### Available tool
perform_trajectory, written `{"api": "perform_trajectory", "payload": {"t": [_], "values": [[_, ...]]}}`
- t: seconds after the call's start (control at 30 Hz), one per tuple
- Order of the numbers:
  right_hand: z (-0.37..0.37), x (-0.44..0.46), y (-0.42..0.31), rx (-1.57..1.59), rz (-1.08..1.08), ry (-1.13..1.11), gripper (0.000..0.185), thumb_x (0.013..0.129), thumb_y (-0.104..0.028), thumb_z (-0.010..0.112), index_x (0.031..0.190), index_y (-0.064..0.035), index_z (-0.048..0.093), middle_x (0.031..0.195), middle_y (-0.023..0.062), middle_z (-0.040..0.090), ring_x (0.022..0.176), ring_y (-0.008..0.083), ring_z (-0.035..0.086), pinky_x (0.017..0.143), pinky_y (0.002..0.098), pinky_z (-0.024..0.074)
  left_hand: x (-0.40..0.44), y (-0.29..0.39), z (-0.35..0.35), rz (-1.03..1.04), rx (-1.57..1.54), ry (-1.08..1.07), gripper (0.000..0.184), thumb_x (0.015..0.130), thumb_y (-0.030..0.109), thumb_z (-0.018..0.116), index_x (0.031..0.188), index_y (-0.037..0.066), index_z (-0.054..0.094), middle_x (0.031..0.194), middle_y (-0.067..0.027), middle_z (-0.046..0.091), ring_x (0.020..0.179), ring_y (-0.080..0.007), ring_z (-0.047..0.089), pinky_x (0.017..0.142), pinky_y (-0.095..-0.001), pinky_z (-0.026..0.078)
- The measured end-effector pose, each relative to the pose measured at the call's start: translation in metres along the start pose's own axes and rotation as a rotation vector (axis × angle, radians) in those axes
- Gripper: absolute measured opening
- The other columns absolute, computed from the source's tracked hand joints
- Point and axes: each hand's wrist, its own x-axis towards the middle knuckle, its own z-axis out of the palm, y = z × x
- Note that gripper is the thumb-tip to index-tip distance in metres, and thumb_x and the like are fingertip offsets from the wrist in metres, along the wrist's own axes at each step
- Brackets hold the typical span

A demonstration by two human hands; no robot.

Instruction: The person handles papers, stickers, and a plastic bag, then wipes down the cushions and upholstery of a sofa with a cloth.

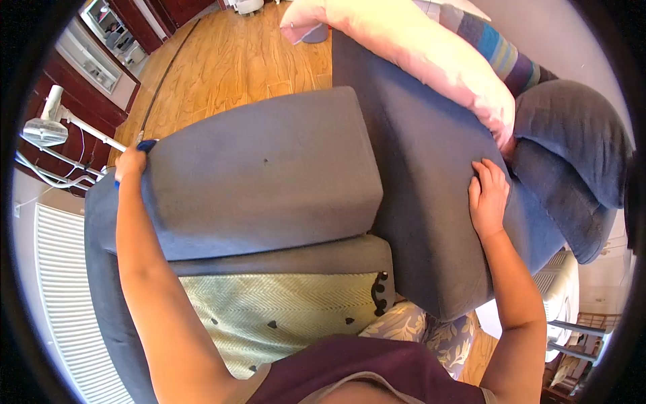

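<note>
My left hand (130, 163) is closed at the far left end of a grey sofa cushion (262, 158). Dark blue fabric (146, 145), apparently a cloth, shows on both sides of its fingers. My right hand (490, 196) lies open on the grey seat (431, 168) to the right, fingers slightly apart and nothing in them. Just beyond its fingertips is the end of a long pink pillow (431, 57). Under the near side of the cushion, a pale green patterned cover (282, 313) with dark pompom trim lies over the sofa.
Dark grey cushions (572, 148) are stacked at the right, beside a striped pillow (494, 44). A white stand or rack (64, 131) is at the left, above a white radiator (70, 289). Wooden floor (235, 64) extends beyond the sofa, with a grey bin (315, 34).
</note>
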Motion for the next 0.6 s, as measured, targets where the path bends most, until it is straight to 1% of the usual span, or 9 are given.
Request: {"api": "perform_trajectory", "payload": {"t": [0.1,0.2,0.27,0.3,0.33,0.37,0.47,0.53,0.6], "values": [[0.001,-0.001,0.0,0.03,0.011,-0.001,0.027,0.085,-0.014,0.056,0.111,-0.007,0.061,0.12,0.0124,0.056,0.116,0.0299,0.05,0.098,0.0425,0.036,-0.06,0.108,-0.017,0.292,0.049,0.049,0.035,0.084,0.032,0.055,0.11,0.013,0.069,0.114,-0.0187,0.065,0.111,-0.0352,0.061,0.095,-0.0467,0.047],[0.003,-0.004,0.007,0.04,0.005,0.028,0.027,0.085,-0.015,0.057,0.111,-0.0072,0.062,0.118,0.0121,0.057,0.115,0.0298,0.05,0.098,0.0429,0.0361,-0.142,0.218,-0.049,0.551,-0.125,0.02,0.035,0.083,0.034,0.056,0.111,0.019,0.069,0.113,-0.0183,0.066,0.107,-0.0364,0.062,0.089,-0.0479,0.05],[0.003,-0.003,0.005,0.042,0.007,0.04,0.027,0.085,-0.015,0.057,0.111,-0.0077,0.062,0.117,0.0119,0.057,0.115,0.0293,0.051,0.098,0.043,0.0361,-0.219,0.288,-0.078,0.671,-0.148,0.015,0.035,0.084,0.033,0.057,0.117,0.028,0.067,0.117,-0.0086,0.066,0.111,-0.0298,0.06,0.091,-0.0525,0.047],[0.002,-0.004,0.004,0.063,0.027,0.027,0.027,0.086,-0.016,0.057,0.112,-0.0083,0.062,0.119,0.0123,0.057,0.116,0.0295,0.05,0.099,0.0427,0.036,-0.244,0.319,-0.067,0.838,-0.212,0.137,0.037,0.083,0.029,0.058,0.12,0.031,0.065,0.122,-0.0023,0.064,0.115,-0.0269,0.057,0.093,-0.0529,0.045],[0.0,-0.008,0.006,0.07,0.012,0.029,0.027,0.086,-0.016,0.057,0.112,-0.0083,0.062,0.119,0.0123,0.057,0.116,0.0295,0.05,0.099,0.0427,0.036,-0.28,0.339,-0.083,0.959,-0.208,0.049,0.038,0.083,0.026,0.058,0.119,0.032,0.065,0.119,0.0,0.064,0.116,-0.0257,0.055,0.093,-0.0546,0.043],[0.0,-0.01,0.008,0.106,0.021,0.027,0.028,0.086,-0.016,0.057,0.112,-0.0087,0.063,0.12,0.0124,0.057,0.117,0.0296,0.05,0.099,0.0425,0.0361,-0.31,0.354,-0.08,1.065,-0.036,0.117,0.036,0.082,0.023,0.058,0.115,0.033,0.067,0.114,0.0008,0.064,0.117,-0.0239,0.052,0.092,-0.0569,0.04],[-0.001,-0.01,0.022,0.202,-0.036,0.007,0.03,0.088,-0.016,0.056,0.116,-0.0092,0.063,0.125,0.0141,0.056,0.119,0.0313,0.049,0.101,0.0421,0.0359,-0.307,0.332,-0.066,1.073,-0.088,0.213,0.031,0.082,0.022,0.058,0.11,0.029,0.069,0.111,0.0019,0.062,0.114,-0.0243,0.05,0.088,-0.0564,0.042],[0.003,-0.009,0.022,0.229,0.022,-0.041,0.031,0.089,-0.016,0.055,0.118,-0.0083,0.063,0.127,0.0158,0.056,0.12,0.0328,0.049,0.102,0.0425,0.0356,-0.266,0.269,-0.057,0.88,-0.262,0.2,0.032,0.083,0.019,0.057,0.111,0.027,0.068,0.113,0.0026,0.062,0.115,-0.0249,0.051,0.086,-0.0522,0.046],[-0.001,-0.009,0.016,0.133,-0.029,-0.026,0.033,0.09,-0.014,0.053,0.121,-0.0074,0.062,0.126,0.0164,0.057,0.119,0.0334,0.05,0.102,0.0412,0.0377,-0.226,0.17,-0.054,0.658,-0.109,0.165,0.036,0.085,0.012,0.053,0.115,0.027,0.067,0.121,0.0029,0.06,0.119,-0.0266,0.05,0.088,-0.0516,0.047]]}}
